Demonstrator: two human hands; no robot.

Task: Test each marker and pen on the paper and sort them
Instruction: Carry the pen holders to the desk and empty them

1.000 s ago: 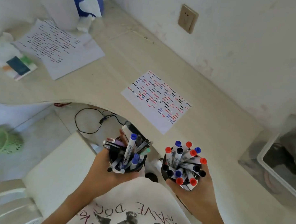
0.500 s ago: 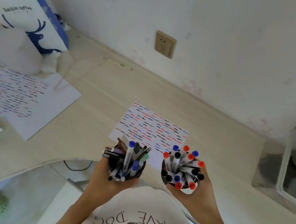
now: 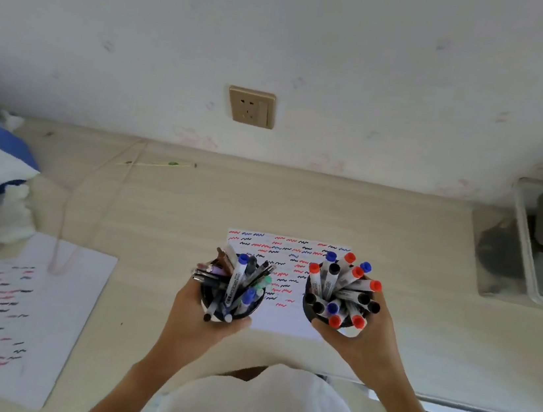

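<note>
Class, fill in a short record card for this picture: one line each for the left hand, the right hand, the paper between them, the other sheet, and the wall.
Left hand: grips a dark cup of mixed pens, held above the desk.
Right hand: grips a dark cup of markers with red, blue and black caps.
Paper between them: flat on the desk, covered in red, blue and black squiggles.
Other sheet: lies to the left, also marked with squiggles.
Wall: a beige socket above the desk.
</note>
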